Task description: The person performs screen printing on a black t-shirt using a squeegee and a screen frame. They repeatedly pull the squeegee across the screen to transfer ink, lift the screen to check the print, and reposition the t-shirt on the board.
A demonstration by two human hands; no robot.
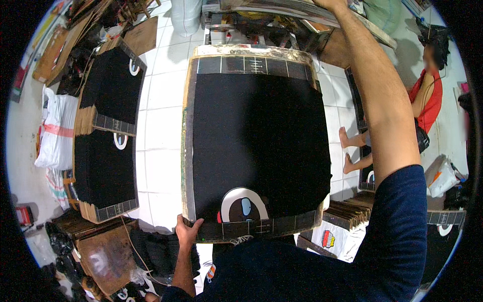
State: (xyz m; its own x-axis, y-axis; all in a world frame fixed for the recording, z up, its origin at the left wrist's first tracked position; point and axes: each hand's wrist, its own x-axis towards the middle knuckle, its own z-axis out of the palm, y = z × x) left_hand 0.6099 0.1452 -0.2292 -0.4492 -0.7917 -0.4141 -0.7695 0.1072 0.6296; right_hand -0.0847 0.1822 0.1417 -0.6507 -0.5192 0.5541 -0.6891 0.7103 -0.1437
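Observation:
A large board (188,126) with dark, line-marked strips along its ends lies in front of me. Black fabric (261,131) covers most of it. Near the close end, the fabric carries a print (245,204) with a white arch and a blue oval. My left hand (188,230) grips the board's near left corner, thumb on top and fingers at the side. Stretched far forward, my right hand (329,3) is at a long frame (282,11) beyond the board. The picture's upper edge cuts that hand off, so its fingers are not clear.
Stacked boards with black fabric (108,161) stand on the left; more board edges (347,215) show at the right. A person in red (430,103) sits at the right, feet on the white tiles (161,116). A wrapped pale roll (185,17) stands at the back.

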